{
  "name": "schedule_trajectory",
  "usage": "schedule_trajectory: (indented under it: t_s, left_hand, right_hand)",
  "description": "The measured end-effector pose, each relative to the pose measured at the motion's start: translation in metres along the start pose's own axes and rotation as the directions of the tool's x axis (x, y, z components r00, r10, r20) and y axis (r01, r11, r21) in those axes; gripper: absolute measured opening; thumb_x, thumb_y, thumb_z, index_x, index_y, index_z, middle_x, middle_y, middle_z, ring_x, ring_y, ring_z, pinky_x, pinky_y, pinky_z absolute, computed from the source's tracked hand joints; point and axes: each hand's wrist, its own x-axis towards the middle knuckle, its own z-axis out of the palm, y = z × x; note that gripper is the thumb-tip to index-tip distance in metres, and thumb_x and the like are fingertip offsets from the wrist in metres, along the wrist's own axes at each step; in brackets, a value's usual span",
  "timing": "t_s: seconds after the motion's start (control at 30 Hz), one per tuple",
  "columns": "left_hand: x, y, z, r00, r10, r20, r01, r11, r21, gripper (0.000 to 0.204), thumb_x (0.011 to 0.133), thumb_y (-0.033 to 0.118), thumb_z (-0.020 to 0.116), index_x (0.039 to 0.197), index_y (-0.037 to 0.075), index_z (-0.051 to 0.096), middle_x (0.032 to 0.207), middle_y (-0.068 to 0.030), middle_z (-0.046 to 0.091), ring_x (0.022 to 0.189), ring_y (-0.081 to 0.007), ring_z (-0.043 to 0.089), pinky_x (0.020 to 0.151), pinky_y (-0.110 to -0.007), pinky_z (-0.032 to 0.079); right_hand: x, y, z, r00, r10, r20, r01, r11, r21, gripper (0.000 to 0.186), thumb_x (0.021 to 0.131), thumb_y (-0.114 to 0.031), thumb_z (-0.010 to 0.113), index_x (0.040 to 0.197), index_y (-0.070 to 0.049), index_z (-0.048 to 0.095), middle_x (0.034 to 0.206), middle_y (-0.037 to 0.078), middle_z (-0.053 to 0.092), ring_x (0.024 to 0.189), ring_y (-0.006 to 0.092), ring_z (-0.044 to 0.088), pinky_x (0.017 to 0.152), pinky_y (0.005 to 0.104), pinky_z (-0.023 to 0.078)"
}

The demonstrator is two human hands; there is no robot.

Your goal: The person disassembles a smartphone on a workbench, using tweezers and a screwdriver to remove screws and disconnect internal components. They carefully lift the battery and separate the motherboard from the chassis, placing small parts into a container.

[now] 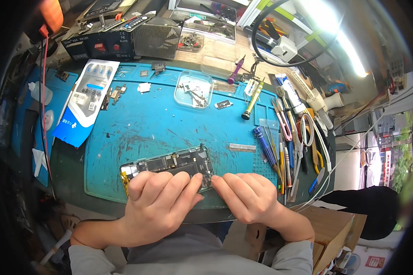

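Note:
An opened smartphone [170,161] lies at a slant near the front edge of the blue work mat [179,128], its inner parts facing up. My left hand [158,201] is over its near side, fingers curled and pressed together, with the index fingertip above the phone's right end. Beside that end is my right hand [248,195], its fingers bent together and their tips by the frame's edge. The two hands' fingertips are a small gap apart. Whatever either hand pinches is hidden or too small to name.
On the right lie a blue screwdriver [264,144], scissors [306,126], tweezers and several other tools. A metal strip [242,147] rests right of the phone. Farther back are a clear box [192,89] of small parts, a yellow-green screwdriver [253,98] and a blue-and-white package [87,101].

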Motion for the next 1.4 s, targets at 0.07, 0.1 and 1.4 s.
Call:
schedule_trajectory:
  t_s: [0.07, 0.1, 1.4]
  left_hand:
    - [-0.0006, 0.0003, 0.0006, 1.0, -0.004, 0.009, 0.004, 1.0, 0.006, 0.033, 0.095, 0.032, 0.081, 0.121, 0.012, 0.084, 0.12, 0.0016, 0.07, 0.106, -0.0182, 0.061, 0.101, -0.04, 0.041]
    - [-0.0011, 0.0001, 0.0001, 1.0, 0.001, 0.017, -0.001, 1.0, 0.018, 0.033, 0.096, 0.032, 0.08, 0.121, 0.012, 0.084, 0.121, 0.0017, 0.07, 0.108, -0.018, 0.061, 0.101, -0.04, 0.041]
    - [0.0038, -0.0024, -0.0005, 0.991, 0.083, 0.109, -0.087, 0.995, 0.04, 0.042, 0.084, 0.028, 0.085, 0.125, 0.016, 0.085, 0.126, 0.0015, 0.064, 0.115, -0.0195, 0.051, 0.105, -0.04, 0.038]
  right_hand:
    - [-0.0004, 0.0001, 0.0006, 1.0, 0.002, 0.007, -0.002, 1.0, -0.002, 0.031, 0.079, -0.002, 0.077, 0.108, 0.007, 0.08, 0.098, 0.011, 0.07, 0.071, 0.0158, 0.067, 0.058, 0.0264, 0.052]
    - [-0.0004, 0.0005, 0.001, 1.0, -0.002, 0.006, 0.002, 1.0, -0.006, 0.03, 0.079, -0.002, 0.077, 0.108, 0.007, 0.08, 0.098, 0.011, 0.07, 0.071, 0.0157, 0.067, 0.058, 0.0262, 0.052]
    - [-0.0009, 0.0031, 0.0039, 0.995, 0.101, 0.02, -0.102, 0.989, 0.102, 0.033, 0.077, -0.004, 0.078, 0.109, 0.005, 0.081, 0.096, 0.01, 0.073, 0.069, 0.016, 0.068, 0.057, 0.0279, 0.051]
